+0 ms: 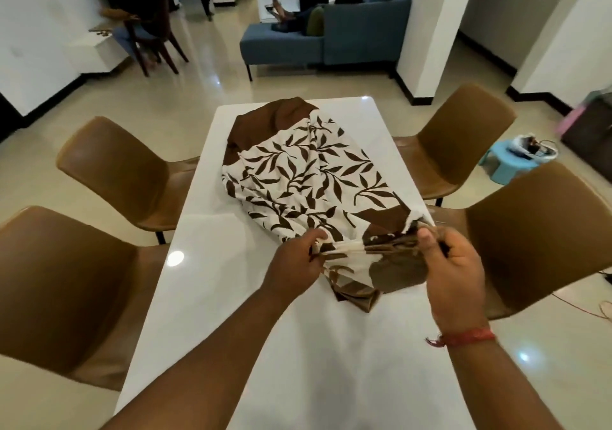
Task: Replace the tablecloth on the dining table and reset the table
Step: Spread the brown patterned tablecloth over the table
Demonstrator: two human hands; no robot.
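Flanking the white dining table, two brown chairs stand at its left and two more at its right. Left hand and right hand each pinch the near edge of the bunched leaf-print tablecloth, which lies lengthwise along the tabletop, its brown border toward the far end.

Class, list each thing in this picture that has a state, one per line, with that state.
Tablecloth: bunched lengthwise on the table, not spread.
Table: white top mostly bare.
Left hand: grips the cloth's near edge.
Right hand: pinches the same edge.
Chairs: four, tucked in at the sides.
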